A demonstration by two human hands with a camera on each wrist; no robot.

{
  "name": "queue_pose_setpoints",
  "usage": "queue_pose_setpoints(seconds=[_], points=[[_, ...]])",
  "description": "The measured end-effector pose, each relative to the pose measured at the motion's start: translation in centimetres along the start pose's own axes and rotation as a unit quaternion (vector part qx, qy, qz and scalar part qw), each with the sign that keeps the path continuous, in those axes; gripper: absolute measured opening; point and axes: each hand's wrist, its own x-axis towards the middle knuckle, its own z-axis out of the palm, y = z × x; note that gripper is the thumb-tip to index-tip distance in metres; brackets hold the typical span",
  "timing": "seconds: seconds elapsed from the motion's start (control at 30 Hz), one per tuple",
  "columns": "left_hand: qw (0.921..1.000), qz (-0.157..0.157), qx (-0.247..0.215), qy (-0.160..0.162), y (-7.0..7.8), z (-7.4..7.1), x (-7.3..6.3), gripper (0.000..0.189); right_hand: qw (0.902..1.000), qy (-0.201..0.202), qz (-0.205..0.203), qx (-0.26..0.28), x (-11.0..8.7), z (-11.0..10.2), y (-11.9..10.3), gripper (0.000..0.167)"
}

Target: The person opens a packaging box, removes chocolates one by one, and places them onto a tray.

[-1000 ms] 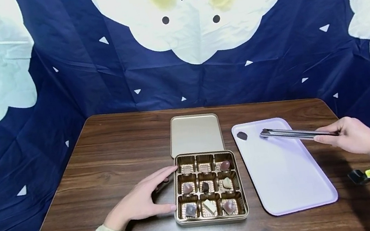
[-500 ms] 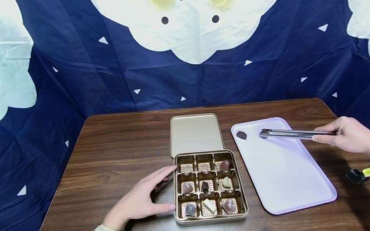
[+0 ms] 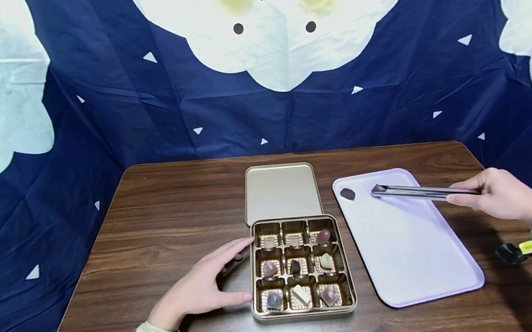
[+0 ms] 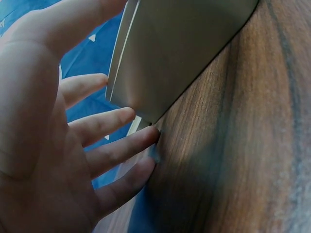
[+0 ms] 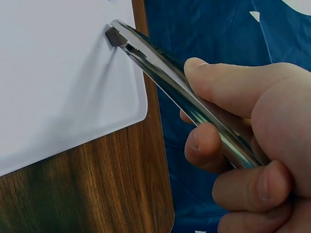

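Note:
My right hand (image 3: 497, 194) grips metal tongs (image 3: 421, 191) over the far part of a pale lilac tray (image 3: 416, 258). In the right wrist view, the toothed tips of the tongs close around a small dark chocolate (image 5: 114, 37). Another dark chocolate (image 3: 348, 194) lies in the tray's far left corner. My left hand (image 3: 201, 286) rests with fingers spread at the left side of a gold tin (image 3: 307, 317), fingertips right at its rim. The tin has a divided insert; its far left and far middle compartments hold nothing, and the others hold one chocolate each.
The tin's flat lid (image 3: 280, 191) lies just behind the tin. All of it stands on a dark wooden table (image 3: 164, 217). A blue cloth (image 3: 144, 121) with white cloud shapes hangs behind and at the sides.
The right hand and the tongs have shifted slightly to the left over the tray. My left hand keeps its place beside the tin.

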Motion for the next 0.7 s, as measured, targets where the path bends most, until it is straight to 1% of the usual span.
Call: queue_pose_setpoints(seconds=[0.07,0.23,0.37,0.53,0.7], points=[[1.0,0.002,-0.002,0.0,0.0,0.0,0.0,0.1,1.0,0.001,-0.001,-0.003,0.0,0.0,0.1,0.018],[1.0,0.005,0.0,0.0,0.0,0.0,0.0,0.1,0.9999,-0.001,0.015,-0.004,-0.2,0.1,0.1,0.022],[1.0,0.0,-0.005,-0.002,-0.1,0.1,0.0,0.101,0.9998,0.001,0.019,-0.005,-0.4,-0.1,0.0,0.023],[0.9999,-0.004,-0.01,-0.004,-0.1,0.1,0.0,0.101,0.9996,0.016,0.023,-0.008,-0.8,-0.5,-0.3,0.026],[1.0,-0.001,-0.006,0.001,-0.2,0.1,0.0,0.1,0.9991,0.031,0.027,-0.007,-0.9,-0.8,-1.1,0.033]])
